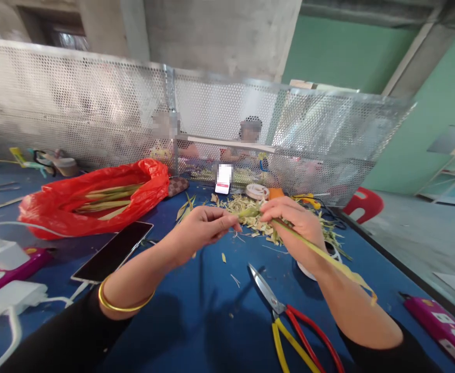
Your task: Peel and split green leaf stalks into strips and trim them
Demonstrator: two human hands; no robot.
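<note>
My right hand (pixel 295 220) is closed around a long green plant stalk (pixel 316 248), whose yellowish leaf end trails back over my forearm. At the stalk's pale green tip, my left hand (pixel 208 225) has its thumb and fingers pinched together; the exact grip point is partly hidden. Beneath and behind both hands lies a heap of pale green leaf trimmings (pixel 268 228). A pair of scissors (pixel 276 305) with one red and one yellow handle rests on the blue table (pixel 219 321), below my hands.
On the left, a red plastic bag (pixel 52 207) holds several stalks (pixel 111 197). Nearby are a dark phone (pixel 113 251) and white chargers (pixel 13 298). A lit phone (pixel 223 178) stands before a perforated metal screen (pixel 219 103); people sit behind it. A purple power strip (pixel 439 326) lies right.
</note>
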